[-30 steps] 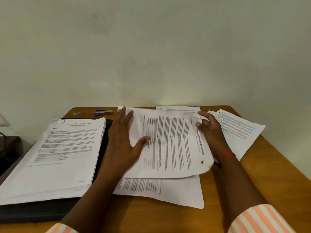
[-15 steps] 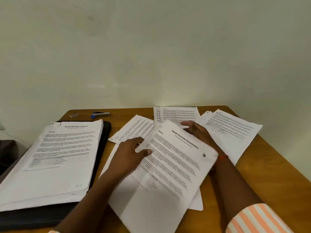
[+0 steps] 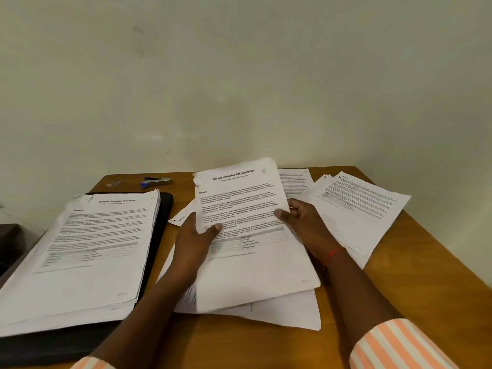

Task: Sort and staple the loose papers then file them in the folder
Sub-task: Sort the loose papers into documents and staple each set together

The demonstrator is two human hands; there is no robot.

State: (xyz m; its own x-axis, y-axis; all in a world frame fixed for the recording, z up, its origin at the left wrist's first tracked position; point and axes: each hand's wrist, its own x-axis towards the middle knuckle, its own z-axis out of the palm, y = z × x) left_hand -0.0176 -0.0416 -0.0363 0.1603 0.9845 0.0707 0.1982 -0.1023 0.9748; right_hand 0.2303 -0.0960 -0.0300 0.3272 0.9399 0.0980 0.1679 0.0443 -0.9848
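Papers (image 3: 241, 201) turned upright, lifted — heading now readable

Wooden table (image 3: 426, 288) against a plain pale wall (image 3: 239, 75). Small shiny metal bit (image 3: 113, 184) near back-left corner. Dark furniture (image 3: 10, 235) at left edge.

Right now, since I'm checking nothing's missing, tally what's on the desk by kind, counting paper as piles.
Stapler: 1
Folder: 1
Small metal item: 1
Paper piles: 5 (left pile, held pile, middle pile, back pile, right pile; some overlap)
Total: 8
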